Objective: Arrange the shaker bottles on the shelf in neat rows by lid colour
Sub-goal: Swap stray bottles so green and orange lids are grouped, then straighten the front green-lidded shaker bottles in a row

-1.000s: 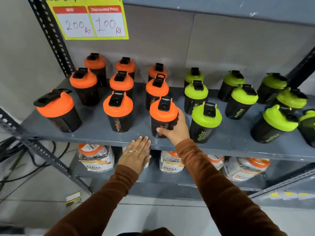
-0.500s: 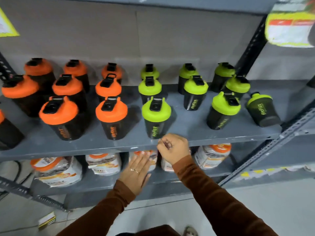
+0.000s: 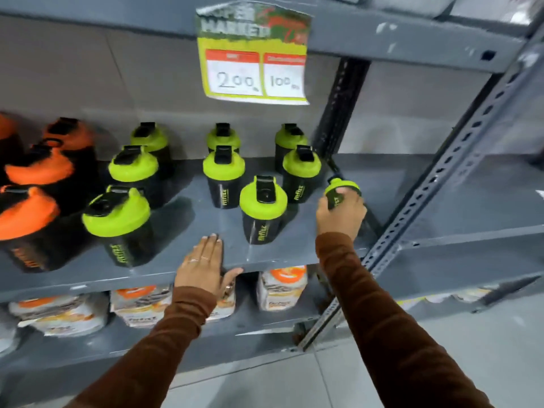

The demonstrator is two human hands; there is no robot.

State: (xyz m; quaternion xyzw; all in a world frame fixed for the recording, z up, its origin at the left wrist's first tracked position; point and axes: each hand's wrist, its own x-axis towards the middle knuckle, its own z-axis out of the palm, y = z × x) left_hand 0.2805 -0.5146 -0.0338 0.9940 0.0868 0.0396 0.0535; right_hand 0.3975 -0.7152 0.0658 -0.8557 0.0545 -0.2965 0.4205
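While the left hand (image 3: pixel 203 267) lies flat and empty on the shelf (image 3: pixel 294 254) edge at lower centre, the right hand (image 3: pixel 341 212) clamps a tilted green-lidded shaker (image 3: pixel 338 191) at centre right, apparently leaning away. Half a second ago that fist hung closed below the shelf front, the shaker untouched.

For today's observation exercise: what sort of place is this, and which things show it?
Probably a shop aisle: a price sign hangs from a metal shelf stocked with identical shaker bottles.
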